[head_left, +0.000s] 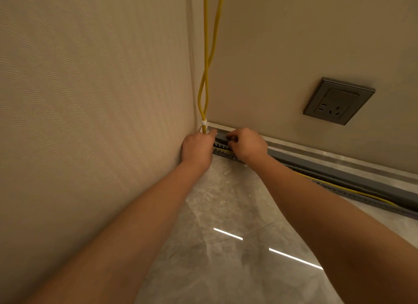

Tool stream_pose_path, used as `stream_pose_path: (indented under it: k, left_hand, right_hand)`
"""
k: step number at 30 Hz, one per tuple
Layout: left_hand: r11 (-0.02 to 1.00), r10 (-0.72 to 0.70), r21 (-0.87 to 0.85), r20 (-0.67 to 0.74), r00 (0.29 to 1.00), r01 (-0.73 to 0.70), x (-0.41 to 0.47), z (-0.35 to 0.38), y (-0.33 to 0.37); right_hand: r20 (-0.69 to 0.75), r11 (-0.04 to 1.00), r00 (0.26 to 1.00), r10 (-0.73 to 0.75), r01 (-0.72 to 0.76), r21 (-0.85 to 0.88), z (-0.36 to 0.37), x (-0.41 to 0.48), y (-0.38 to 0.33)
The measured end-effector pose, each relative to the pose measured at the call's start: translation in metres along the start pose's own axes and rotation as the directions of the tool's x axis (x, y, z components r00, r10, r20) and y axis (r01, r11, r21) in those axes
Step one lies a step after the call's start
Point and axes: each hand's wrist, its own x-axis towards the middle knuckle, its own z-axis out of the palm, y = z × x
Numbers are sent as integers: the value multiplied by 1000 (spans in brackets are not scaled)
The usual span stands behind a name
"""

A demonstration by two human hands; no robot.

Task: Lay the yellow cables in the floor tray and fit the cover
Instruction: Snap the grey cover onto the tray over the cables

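Note:
Two yellow cables (206, 61) hang down the room corner, bound by a white tie (204, 123) just above the floor. A grey slotted floor tray (352, 179) runs along the foot of the right wall, with a yellow cable (352, 191) lying along its open front. My left hand (198, 148) is at the corner end of the tray, fingers curled where the cables enter it. My right hand (247, 145) is next to it, fingertips pinched on the tray's grey top edge (220, 136). What the fingers hold is hidden.
A grey wall socket (338, 101) sits on the right wall above the tray. A metal skirting strip (339, 157) runs behind the tray. Textured wallpaper covers the left wall. The floor is glossy grey marble tile (226, 247) with light reflections.

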Motion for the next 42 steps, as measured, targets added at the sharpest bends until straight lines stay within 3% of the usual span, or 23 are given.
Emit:
stream_pose_path:
  k: [7,13,22,28,33,42]
  left_hand:
    - [993,-14,-118,8,1000,15,0,-1,-1]
    - [993,-34,-113,13,999,35,0,-3,-1]
    - [997,-38,-63,9,999,39,2,-3,0]
    - [998,30,-62,15,999,-29,1,-5,-2]
    - [992,123,36,30,992,-124,-2,-4,-4]
    - [980,194,26,36,980,-195,4,-3,-10]
  right_hand:
    - [29,999,999,16,-15,-34,-4,7,-3]
    - [8,985,990,-140,140,-96,3,-1,-1]
    - [115,968,972,-204,218,-121,-1,-11,-1]
    - [158,956,965,-211,237,-171,-6,-9,-2]
    - [156,958,967,-204,230,-173,-9,-8,-4]
    - [168,872,951,-260,306,-382,1,-6,-13]
